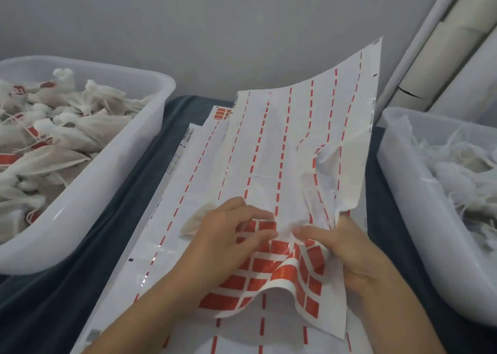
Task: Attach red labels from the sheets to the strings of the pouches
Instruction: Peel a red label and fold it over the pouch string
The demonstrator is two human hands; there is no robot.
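A large white label sheet (295,138) lies crumpled and half lifted in the middle, most of its labels gone, with red labels (258,270) left at its near end. My left hand (228,243) rests on those red labels, fingertips pinching at one, and a beige pouch (193,219) sits tucked under its palm. My right hand (347,248) grips the crumpled sheet at its right side, thumb and fingers curled into the folds. More sheets (188,181) lie stacked underneath.
A white plastic tub (129,149) at the left holds several pouches with red labels (35,133). Another white tub (403,192) at the right holds several unlabelled pouches (457,176). A dark blue cloth (80,246) covers the table. Cardboard tubes (443,52) lean at the back right.
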